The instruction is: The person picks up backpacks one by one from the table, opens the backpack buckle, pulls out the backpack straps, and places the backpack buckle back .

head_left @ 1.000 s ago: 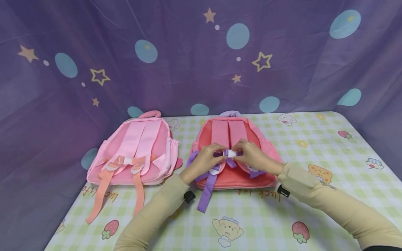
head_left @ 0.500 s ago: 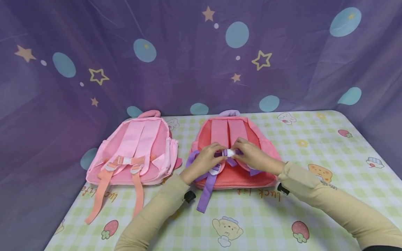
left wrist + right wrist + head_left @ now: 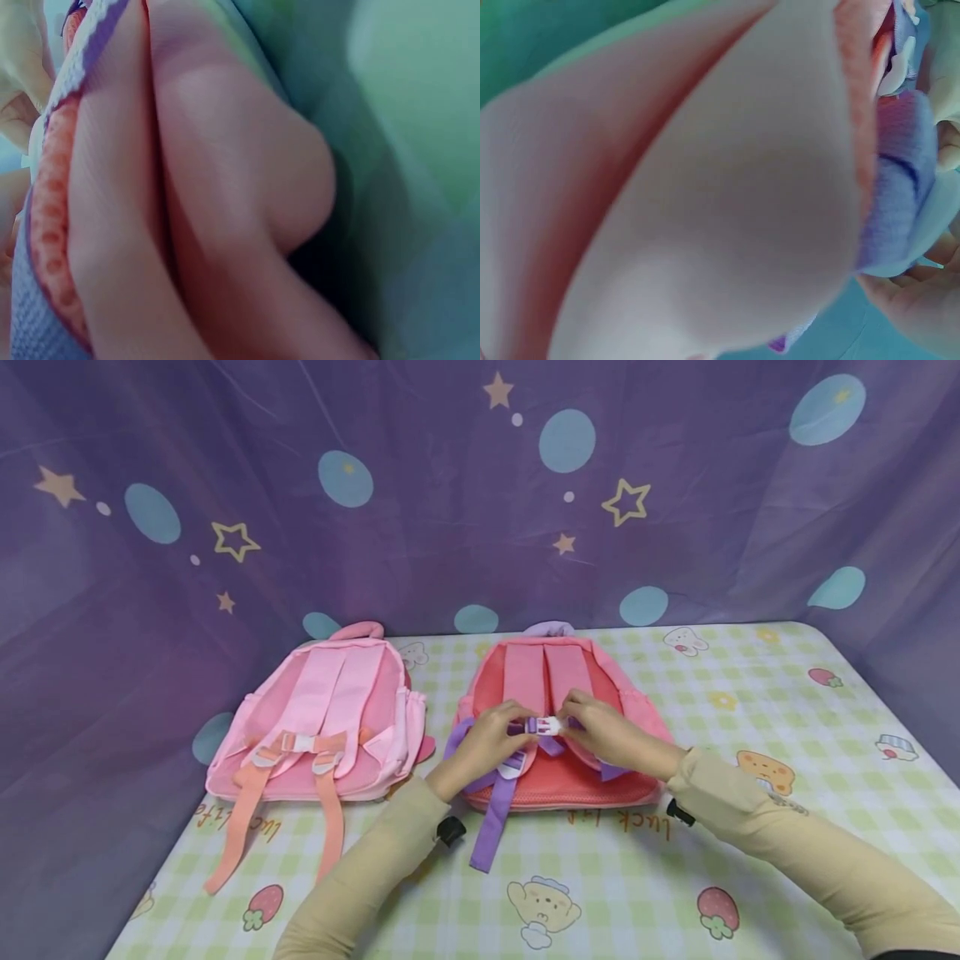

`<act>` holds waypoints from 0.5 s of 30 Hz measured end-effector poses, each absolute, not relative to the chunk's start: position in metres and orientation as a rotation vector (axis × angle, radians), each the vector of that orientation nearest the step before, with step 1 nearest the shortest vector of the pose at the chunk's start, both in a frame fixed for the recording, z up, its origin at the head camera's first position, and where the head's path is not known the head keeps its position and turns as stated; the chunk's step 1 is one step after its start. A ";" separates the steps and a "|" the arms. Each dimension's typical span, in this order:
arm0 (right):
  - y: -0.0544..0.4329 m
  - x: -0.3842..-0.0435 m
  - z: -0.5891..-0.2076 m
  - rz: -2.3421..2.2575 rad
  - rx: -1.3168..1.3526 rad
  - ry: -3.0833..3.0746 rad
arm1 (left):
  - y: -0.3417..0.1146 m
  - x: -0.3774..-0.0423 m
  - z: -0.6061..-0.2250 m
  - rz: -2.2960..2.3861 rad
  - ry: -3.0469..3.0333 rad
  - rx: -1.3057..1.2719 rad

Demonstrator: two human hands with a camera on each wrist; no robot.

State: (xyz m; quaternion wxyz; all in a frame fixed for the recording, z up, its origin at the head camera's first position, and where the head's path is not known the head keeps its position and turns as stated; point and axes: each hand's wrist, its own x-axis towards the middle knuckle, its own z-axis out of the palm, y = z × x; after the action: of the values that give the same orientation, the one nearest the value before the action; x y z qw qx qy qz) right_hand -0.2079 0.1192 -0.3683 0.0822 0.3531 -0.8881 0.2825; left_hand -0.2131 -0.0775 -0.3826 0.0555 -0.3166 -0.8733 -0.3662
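A pink-and-coral backpack (image 3: 517,793) lies on its front with its shoulder straps facing up. Across its middle runs a purple chest strap with a white side-release buckle (image 3: 549,727). My left hand (image 3: 487,739) pinches the strap end of the buckle from the left. From the right, the fingertips of my right hand (image 3: 611,735) pinch the white half. Prongs show in the buckle's middle, its two halves partly apart. Pink fabric (image 3: 217,165) fills much of the left wrist view. In the right wrist view, purple webbing (image 3: 896,180) passes beside the fingers.
To the left lies a lighter pink backpack (image 3: 300,777), its orange chest strap joined by a white buckle (image 3: 303,743). Both bags are on a green checked tablecloth (image 3: 637,893). A purple curtain (image 3: 450,527) with stars hangs behind. A loose purple strap (image 3: 495,827) trails toward the front.
Between the fingertips, the white buckle's halves have drawn slightly apart, and its prongs now show. Both hands stay in nearly the same place; the backpacks have not moved.
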 end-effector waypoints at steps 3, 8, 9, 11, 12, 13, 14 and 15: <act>0.121 -0.209 -0.369 0.863 1.047 -2.660 | -0.079 -0.213 -0.383 -1.149 -2.643 -0.952; 0.124 -0.209 -0.369 0.898 1.016 -2.668 | -0.080 -0.212 -0.384 -1.208 -2.654 -0.889; 0.125 -0.209 -0.369 0.905 1.010 -2.673 | -0.081 -0.212 -0.384 -1.217 -2.655 -0.874; 0.127 -0.209 -0.370 0.910 0.998 -2.683 | -0.082 -0.212 -0.384 -1.236 -2.652 -0.851; 0.128 -0.209 -0.370 0.909 0.999 -2.684 | -0.083 -0.212 -0.384 -1.244 -2.647 -0.846; 0.129 -0.209 -0.370 0.909 1.001 -2.686 | -0.084 -0.212 -0.384 -1.252 -2.640 -0.846; 0.130 -0.209 -0.371 0.913 1.001 -2.689 | -0.084 -0.212 -0.384 -1.267 -2.634 -0.843; 0.131 -0.209 -0.371 0.916 1.003 -2.688 | -0.085 -0.213 -0.384 -1.281 -2.626 -0.846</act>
State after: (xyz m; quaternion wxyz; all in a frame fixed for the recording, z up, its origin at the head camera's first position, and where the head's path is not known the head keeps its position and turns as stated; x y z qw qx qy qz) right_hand -0.2091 0.1307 -0.3710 0.0647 0.3324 -0.8907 0.3034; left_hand -0.2127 -0.0851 -0.3837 0.0498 -0.2778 -0.8622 -0.4206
